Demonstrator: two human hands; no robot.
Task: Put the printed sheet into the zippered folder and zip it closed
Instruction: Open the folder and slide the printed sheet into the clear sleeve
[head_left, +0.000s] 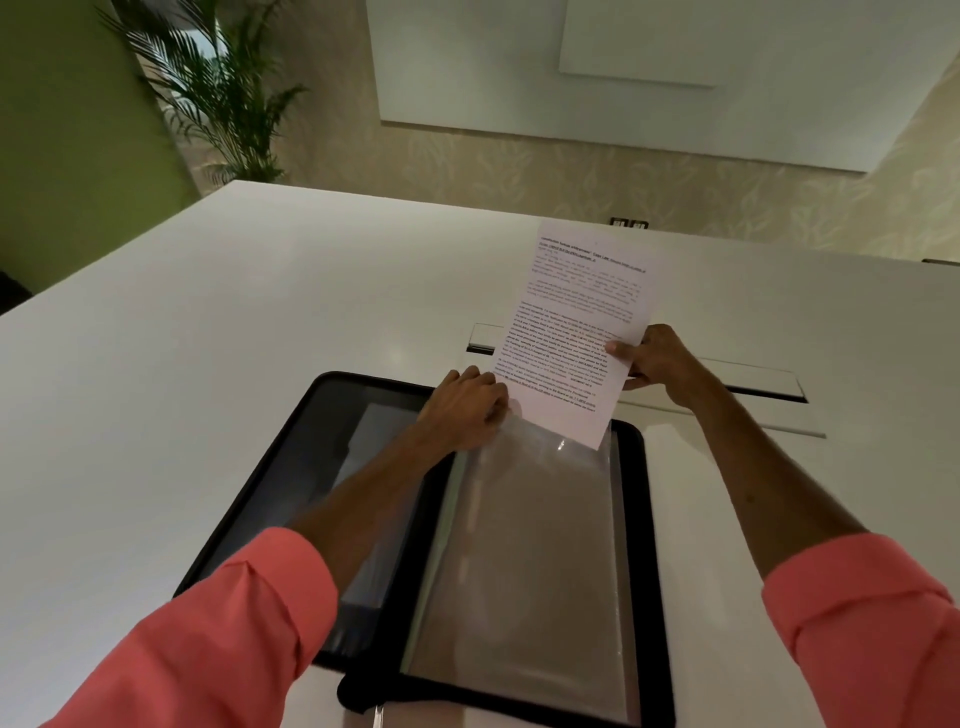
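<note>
A black zippered folder lies open flat on the white table, with clear plastic sleeves on its right half. My right hand pinches the right edge of the printed sheet, which stands tilted with its bottom corner at the top opening of the front sleeve. My left hand rests at the top left corner of the sleeves, fingers closed on the sleeve edge beside the sheet's lower left edge. Whether the sheet's bottom edge is inside the sleeve is unclear.
A white table carries the folder. A cable slot with a raised flap runs across the table behind the folder. A potted palm stands at the far left corner by a green wall.
</note>
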